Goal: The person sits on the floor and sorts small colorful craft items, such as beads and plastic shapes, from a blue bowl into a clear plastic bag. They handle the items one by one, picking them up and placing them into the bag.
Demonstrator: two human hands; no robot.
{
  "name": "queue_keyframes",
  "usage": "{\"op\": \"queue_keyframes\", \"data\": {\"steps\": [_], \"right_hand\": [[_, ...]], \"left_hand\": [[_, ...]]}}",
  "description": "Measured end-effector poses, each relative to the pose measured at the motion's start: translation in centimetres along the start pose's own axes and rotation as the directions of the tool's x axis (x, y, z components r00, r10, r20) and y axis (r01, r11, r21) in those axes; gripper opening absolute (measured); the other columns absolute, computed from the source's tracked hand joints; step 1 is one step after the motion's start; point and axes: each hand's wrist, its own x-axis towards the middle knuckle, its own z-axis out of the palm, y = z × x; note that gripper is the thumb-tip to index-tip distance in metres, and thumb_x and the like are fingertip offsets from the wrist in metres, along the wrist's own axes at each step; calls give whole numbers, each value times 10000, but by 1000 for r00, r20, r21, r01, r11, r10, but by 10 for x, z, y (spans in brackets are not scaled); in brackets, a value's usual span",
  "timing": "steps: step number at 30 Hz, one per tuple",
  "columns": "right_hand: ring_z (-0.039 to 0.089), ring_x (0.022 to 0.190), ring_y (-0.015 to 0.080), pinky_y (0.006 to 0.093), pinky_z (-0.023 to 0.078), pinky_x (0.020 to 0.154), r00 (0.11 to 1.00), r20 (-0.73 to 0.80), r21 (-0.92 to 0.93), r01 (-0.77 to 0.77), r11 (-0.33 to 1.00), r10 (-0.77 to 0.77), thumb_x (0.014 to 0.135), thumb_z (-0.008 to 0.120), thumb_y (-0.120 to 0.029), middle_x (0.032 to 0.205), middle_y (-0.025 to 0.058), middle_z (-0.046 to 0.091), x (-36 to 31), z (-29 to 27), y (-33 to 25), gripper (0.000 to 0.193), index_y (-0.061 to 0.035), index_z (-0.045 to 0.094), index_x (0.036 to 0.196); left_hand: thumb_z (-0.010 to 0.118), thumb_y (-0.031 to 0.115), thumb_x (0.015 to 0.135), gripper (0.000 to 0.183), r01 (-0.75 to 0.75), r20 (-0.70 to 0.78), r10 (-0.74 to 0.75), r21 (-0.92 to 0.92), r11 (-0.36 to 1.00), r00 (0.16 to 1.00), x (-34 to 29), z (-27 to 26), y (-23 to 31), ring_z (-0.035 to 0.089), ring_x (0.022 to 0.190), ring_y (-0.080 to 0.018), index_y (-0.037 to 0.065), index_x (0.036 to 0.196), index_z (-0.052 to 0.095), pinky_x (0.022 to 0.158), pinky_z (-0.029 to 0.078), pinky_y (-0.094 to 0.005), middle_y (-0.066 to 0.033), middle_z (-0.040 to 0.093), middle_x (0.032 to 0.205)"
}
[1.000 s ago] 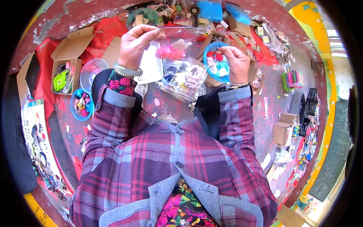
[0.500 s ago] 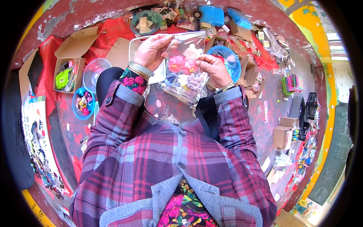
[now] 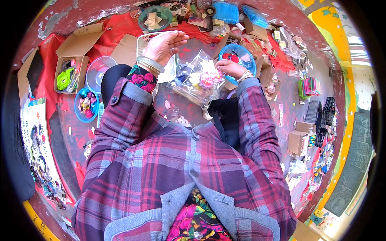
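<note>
My left hand [image 3: 164,47] is raised over a white plastic basket [image 3: 141,45], its fingers stretched out and holding nothing. Over to the right, my right hand [image 3: 232,69] has its fingers closed at the upper edge of a pink-and-white ruffled hair accessory [image 3: 211,78], which appears to hang from the fingertips. Just beyond and below that lies a heap of clear plastic bags [image 3: 189,82] with white and dark blue pieces in them. The right fingertips are partly hidden. A blue basin [image 3: 251,66] holding red and pale items stands beside this hand.
At left are an open cardboard box [image 3: 60,85] with a green item, a clear tub [image 3: 96,72] and a blue bowl [image 3: 89,118] of colourful pieces. A teal basin [image 3: 141,20] stands farther off. Cartons [image 3: 298,142] and a green basket [image 3: 302,89] stand at right.
The clear bag with red-pink bows is no longer held up between my hands. My left hand has let go and spread its fingers. The right hand has shifted slightly right, beside the ruffled accessory.
</note>
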Motion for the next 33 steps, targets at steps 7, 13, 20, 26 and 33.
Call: {"op": "queue_keyframes", "data": {"steps": [7,13,20,26,33], "right_hand": [[596,883,249,324,457,780,984,-181,-528,-101,844,4,778,542,-233,921,131,628,43,12,38,299,-39,598,998],[605,860,294,364,474,763,948,-314,-586,-151,796,-52,714,585,-263,879,141,639,49,25,36,267,-87,649,904],[625,764,272,351,486,696,884,-465,-508,-223,832,-47,672,644,-242,788,129,643,56,40,41,237,-73,655,839],[601,874,329,387,473,770,867,-499,-471,-279,837,8,664,611,-203,891,166,632,51,49,27,270,-90,637,907],[602,866,328,397,471,766,829,-559,-428,-272,862,-16,685,599,-203,897,169,631,43,48,19,243,-78,639,889]], "left_hand": [[484,208,897,244,12,3,-12,21,1000,1000,1,2,0,605,939,-170,43,1041,593,669,449,-222,-105,634,1030],[484,211,899,242,21,26,-22,43,999,999,-2,4,4,605,942,-169,52,1045,593,685,442,-223,-104,633,1032],[472,210,905,249,39,43,-42,49,998,998,-1,4,2,603,952,-168,53,1056,591,685,437,-225,-105,631,1041],[466,216,906,265,49,41,-53,84,995,998,-1,6,2,597,953,-160,43,1069,584,691,428,-222,-97,633,1039],[471,210,904,261,81,27,-83,76,994,996,1,7,4,599,940,-152,36,1064,580,680,440,-216,-105,633,1042]]}}
